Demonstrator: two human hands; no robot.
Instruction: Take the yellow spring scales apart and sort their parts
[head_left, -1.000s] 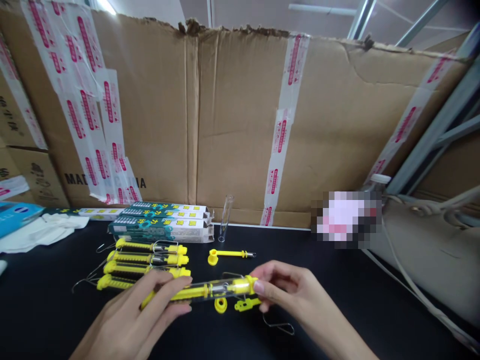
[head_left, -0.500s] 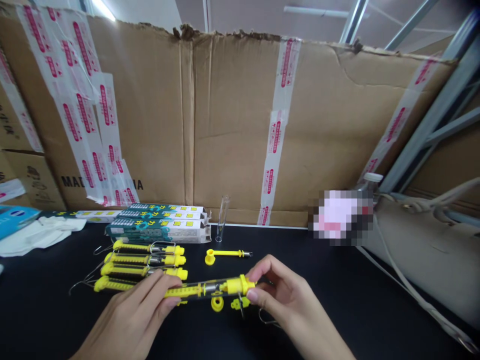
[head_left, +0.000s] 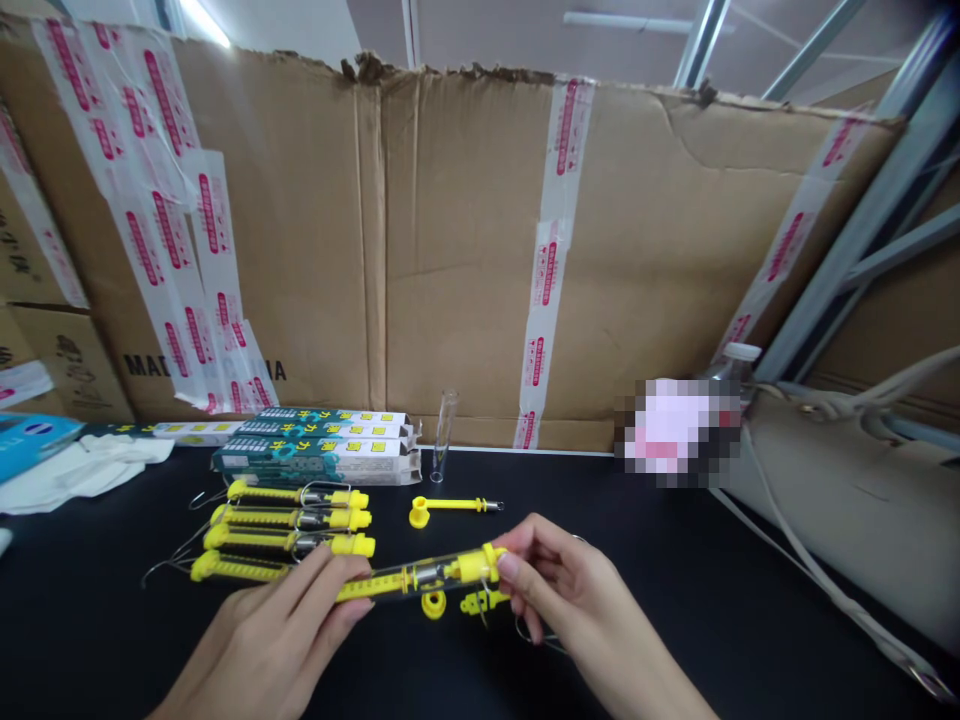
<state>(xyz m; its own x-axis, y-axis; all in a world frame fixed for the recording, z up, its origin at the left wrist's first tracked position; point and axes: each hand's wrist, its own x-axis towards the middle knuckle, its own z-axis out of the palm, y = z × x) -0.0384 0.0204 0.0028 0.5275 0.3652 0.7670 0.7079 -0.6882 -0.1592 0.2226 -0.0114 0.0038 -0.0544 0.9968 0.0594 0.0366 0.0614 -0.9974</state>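
A yellow spring scale in a clear tube [head_left: 420, 576] is held level just above the black table [head_left: 675, 600]. My left hand [head_left: 277, 630] grips its left end with fingers wrapped round it. My right hand [head_left: 570, 595] pinches the yellow cap at its right end. Directly under the scale lie a small yellow ring [head_left: 433, 604], a small yellow clip [head_left: 477, 603] and a bent wire hook [head_left: 536, 638]. Behind the scale a loose yellow plunger rod [head_left: 450, 508] rests flat.
Several finished yellow scales [head_left: 289, 525] lie in a row at the left, with printed boxes [head_left: 322, 445] behind them. A clear tube [head_left: 444, 435] leans on the cardboard wall [head_left: 465, 260]. White cloth [head_left: 82, 470] lies far left; a bag strap [head_left: 810, 570] at right.
The scale in my hands has shifted slightly left and lower. My right fingers have closed tighter on the yellow cap. The view has tilted down a little.
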